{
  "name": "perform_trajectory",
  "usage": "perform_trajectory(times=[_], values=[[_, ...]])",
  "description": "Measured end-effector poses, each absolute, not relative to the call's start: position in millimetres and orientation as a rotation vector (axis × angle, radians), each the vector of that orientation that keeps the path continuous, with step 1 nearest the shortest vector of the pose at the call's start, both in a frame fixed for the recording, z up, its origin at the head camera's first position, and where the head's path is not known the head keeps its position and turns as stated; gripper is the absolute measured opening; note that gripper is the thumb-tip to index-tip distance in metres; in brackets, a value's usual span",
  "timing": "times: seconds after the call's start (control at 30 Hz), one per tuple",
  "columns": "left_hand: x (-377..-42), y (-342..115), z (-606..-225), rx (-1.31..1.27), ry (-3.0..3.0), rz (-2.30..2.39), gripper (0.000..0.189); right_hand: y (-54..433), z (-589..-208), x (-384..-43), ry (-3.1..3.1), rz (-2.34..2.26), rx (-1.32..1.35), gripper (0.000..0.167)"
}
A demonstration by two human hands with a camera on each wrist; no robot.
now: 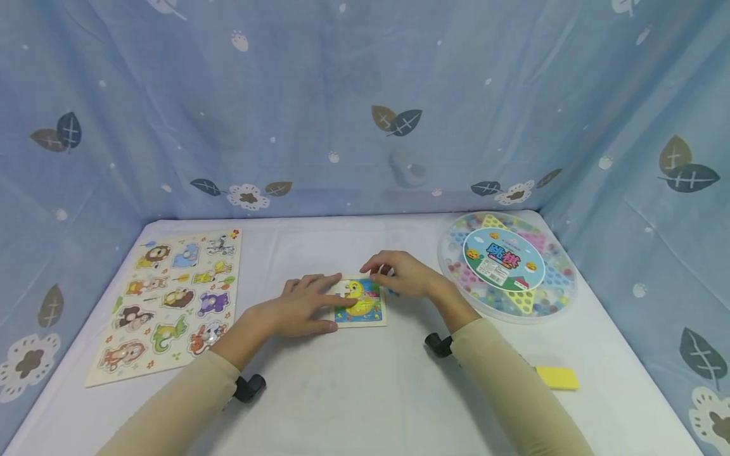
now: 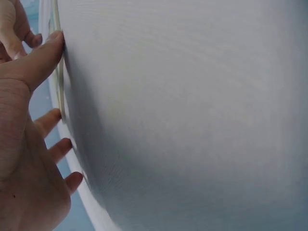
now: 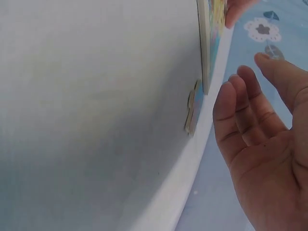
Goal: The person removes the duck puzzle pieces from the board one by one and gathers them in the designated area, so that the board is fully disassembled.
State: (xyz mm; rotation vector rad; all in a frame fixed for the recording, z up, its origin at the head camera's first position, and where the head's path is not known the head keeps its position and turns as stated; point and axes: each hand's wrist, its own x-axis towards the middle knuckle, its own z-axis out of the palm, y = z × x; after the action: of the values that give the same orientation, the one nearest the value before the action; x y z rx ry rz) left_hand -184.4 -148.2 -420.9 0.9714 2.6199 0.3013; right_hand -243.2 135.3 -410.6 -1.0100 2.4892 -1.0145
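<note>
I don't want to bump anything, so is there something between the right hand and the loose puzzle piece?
Nothing visible stands between the right hand and the loose puzzle piece beside the duck puzzle. The left hand lies over the puzzle's left side, away from that path.

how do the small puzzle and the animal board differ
The small puzzle is far smaller than the animal board. The puzzle is mainly blue and yellow; the board is pale with many-coloured animals. The left hand touches the puzzle; no hand touches the board. Both lie on the white table.
</note>
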Motion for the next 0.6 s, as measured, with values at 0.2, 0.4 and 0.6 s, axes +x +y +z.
perform_trajectory(times=[0.2, 0.4, 0.6], values=[[-182.6, -149.0, -419.6, 0.985, 2.618, 0.295, 0.055, 129.6, -413.0, -243.5, 2.49, -1.009, -1.042, 0.026], [-182.2, -149.1, -419.8, 0.992, 2.627, 0.299, 0.054, 125.1, -414.0, -243.7, 2.476, -1.029, -1.06, 0.026], [-181.9, -148.6, -420.4, 1.009, 2.629, 0.301, 0.053, 117.8, -417.7, -244.2, 2.433, -1.02, -1.08, 0.026]])
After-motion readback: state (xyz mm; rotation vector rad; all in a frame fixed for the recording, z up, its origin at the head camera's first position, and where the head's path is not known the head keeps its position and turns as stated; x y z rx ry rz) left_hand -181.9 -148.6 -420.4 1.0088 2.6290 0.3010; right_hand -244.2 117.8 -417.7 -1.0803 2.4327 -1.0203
